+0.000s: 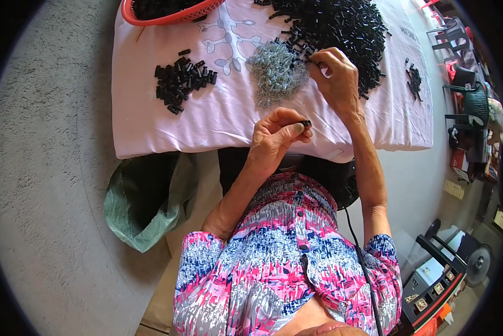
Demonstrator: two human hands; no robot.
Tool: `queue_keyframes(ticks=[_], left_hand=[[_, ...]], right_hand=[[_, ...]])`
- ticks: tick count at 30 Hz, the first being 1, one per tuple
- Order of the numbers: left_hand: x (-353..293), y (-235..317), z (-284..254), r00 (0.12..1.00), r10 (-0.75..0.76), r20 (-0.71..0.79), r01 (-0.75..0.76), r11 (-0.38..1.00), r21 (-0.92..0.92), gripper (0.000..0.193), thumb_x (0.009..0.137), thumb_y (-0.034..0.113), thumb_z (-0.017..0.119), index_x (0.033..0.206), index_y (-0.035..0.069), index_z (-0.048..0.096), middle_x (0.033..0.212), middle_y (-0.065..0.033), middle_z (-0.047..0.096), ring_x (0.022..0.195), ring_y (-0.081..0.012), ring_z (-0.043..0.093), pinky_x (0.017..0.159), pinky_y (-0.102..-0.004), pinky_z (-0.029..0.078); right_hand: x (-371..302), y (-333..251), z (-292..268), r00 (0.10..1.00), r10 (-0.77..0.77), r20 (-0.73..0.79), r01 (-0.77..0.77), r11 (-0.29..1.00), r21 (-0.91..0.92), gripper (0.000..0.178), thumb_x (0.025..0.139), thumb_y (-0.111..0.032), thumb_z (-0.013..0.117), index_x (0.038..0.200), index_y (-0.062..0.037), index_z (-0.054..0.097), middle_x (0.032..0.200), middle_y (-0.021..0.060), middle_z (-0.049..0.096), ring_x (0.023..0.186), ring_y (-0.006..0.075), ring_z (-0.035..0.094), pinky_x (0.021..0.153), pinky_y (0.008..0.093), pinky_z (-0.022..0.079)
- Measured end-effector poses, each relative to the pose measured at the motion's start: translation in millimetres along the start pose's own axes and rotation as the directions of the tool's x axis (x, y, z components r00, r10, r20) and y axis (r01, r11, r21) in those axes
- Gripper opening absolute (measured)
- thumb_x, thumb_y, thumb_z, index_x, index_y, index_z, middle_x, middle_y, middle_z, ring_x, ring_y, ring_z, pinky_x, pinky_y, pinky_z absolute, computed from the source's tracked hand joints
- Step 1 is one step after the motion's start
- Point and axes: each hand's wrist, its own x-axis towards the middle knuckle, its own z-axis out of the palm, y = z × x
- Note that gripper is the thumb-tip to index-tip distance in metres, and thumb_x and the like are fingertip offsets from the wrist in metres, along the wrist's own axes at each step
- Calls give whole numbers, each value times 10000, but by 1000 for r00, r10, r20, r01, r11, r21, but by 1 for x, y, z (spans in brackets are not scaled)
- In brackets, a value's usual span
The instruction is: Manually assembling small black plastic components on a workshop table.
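Observation:
Between the thumb and fingers of my left hand [279,134] is a small black plastic tube [305,123], held just above the near part of the cloth. My right hand [336,75] reaches farther out, its fingertips pinched where the clear pile meets the black one; whatever they grip is too small to make out. Beside those fingertips lies a heap of small clear, glittering pieces [276,73]. Beyond and to the right spreads a large heap of black tubes [341,28]. A smaller pile of black tubes [181,81] sits on the left.
A pale pink cloth [134,123] covers the table. At its far left stands a red basket [176,17] holding black pieces. A few black pieces [413,83] lie at the right. Below the table's left edge hangs an opened green woven sack [134,224]. Chairs [474,103] stand off to the right.

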Motion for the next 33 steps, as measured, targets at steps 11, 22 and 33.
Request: queue_keyframes(ticks=[11,22,33], left_hand=[[3,0,-3,1000,-16,14,15,997,76,170,941,42,604,1102,-9,626,984,-144,678,877,-199,670,802,-313,558],[-5,-8,13,997,-76,33,68,976,209,190,946,44,600,1127,-9,621,1005,-147,682,889,-205,683,784,-315,574],[-12,-4,27,998,29,62,-57,857,512,162,916,6,615,1073,-28,639,958,-99,663,836,-161,652,756,-277,535]], right_hand=[[-73,-18,-49,802,461,379,-497,165,852,181,875,-3,631,1028,86,663,886,140,681,778,193,695,758,350,604],[-117,-47,-63,847,450,284,-423,246,872,129,841,102,598,967,88,624,768,101,656,666,156,663,604,273,562],[-129,-53,-58,944,295,151,-287,501,817,224,795,195,567,984,87,618,936,134,620,679,157,645,585,260,532]])
